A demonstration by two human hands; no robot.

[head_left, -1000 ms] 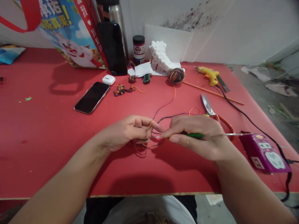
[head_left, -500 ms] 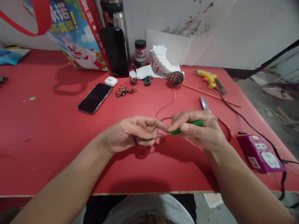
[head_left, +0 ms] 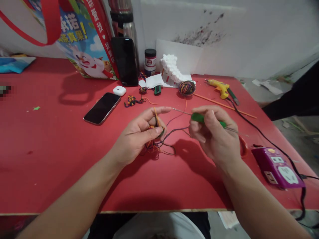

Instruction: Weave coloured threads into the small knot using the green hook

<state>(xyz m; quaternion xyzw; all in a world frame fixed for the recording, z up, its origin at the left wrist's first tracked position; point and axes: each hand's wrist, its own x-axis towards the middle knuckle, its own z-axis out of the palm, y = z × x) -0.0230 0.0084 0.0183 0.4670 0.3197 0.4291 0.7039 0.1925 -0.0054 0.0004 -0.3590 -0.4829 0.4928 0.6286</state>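
Yarn [head_left: 156, 117] is draped over extended index of left hand [head_left: 139, 132]; worked piece [head_left: 162, 132] is pinched at its thumb. Green-handled hook [head_left: 197, 117] is gripped by curled right hand [head_left: 215, 134], tip near that index. Strand tension should be kept even.

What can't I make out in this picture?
All in the head view:
Yarn piece: partly covered by the left grip.
Red-handled scissors: blades hidden behind the right grip.
Metal bottle: top cut off by the upper edge.
Jar label: print too small to read.
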